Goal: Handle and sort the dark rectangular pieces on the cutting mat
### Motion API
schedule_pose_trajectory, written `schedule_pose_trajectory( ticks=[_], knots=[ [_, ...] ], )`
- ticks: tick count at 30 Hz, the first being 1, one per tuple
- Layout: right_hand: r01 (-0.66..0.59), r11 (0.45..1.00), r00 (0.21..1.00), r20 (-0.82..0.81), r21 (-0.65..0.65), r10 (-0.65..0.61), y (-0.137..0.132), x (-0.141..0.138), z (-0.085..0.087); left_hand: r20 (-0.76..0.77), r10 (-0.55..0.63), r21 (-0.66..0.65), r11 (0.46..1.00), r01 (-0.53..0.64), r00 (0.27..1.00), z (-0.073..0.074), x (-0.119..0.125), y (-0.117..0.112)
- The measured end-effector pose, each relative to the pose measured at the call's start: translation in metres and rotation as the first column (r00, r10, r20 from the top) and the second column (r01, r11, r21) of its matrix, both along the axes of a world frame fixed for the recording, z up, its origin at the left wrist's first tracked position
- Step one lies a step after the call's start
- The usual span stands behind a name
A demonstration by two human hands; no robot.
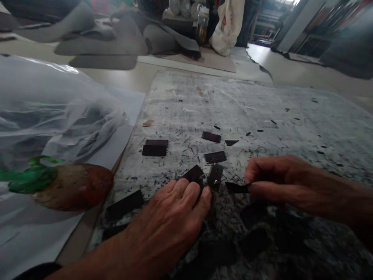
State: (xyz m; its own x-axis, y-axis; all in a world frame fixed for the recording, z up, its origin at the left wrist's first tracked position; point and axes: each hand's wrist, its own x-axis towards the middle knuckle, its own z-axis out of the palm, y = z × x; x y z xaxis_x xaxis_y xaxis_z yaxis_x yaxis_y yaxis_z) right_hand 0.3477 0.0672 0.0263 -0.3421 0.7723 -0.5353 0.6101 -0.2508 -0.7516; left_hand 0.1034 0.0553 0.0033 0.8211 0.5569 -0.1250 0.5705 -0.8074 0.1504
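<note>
My right hand pinches a small dark, flat scrap between thumb and fingertips, just above the work surface. To its left, my left hand is closed, fingers curled and knuckles up, low over the board. A black rectangular piece sticks out beyond its fingers, and a shiny dark piece lies by its index finger. What the left fingertips hold underneath is hidden. Beside the left wrist rests another black piece. Further off lie a pair of edge-to-edge dark rectangles and small dark rectangles.
The worn whitish board is strewn with black shreds and small oval bits. A carrot-shaped object with a green top sits at left beside clear plastic sheeting. Grey rolled material, a bottle and a white bag stand behind.
</note>
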Motion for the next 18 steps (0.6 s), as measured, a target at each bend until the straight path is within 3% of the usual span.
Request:
schedule_pose_trajectory(
  ticks=[4, 8, 12, 18],
  knots=[
    [-0.092, 0.995, 0.996, 0.011, 0.048, 0.091, 0.006, -0.006, 0.011, -0.005, -0.006, -0.026, 1.000, 0.006, 1.000, -0.002, -0.001, -0.001],
    [-0.213, 0.975, 0.976, -0.029, 0.071, 0.215, 0.018, -0.017, -0.001, 0.010, -0.014, -0.006, 1.000, 0.014, 1.000, -0.005, -0.002, -0.003],
    [-0.227, 0.951, 0.974, 0.064, 0.209, 0.218, 0.028, -0.021, -0.016, 0.014, -0.010, 0.002, 1.000, 0.010, 1.000, -0.005, -0.001, -0.001],
    [-0.238, 0.945, 0.969, 0.118, 0.226, 0.216, 0.032, -0.019, -0.018, 0.056, -0.046, -0.042, 0.998, 0.048, 0.997, -0.002, -0.005, 0.003]
  ],
)
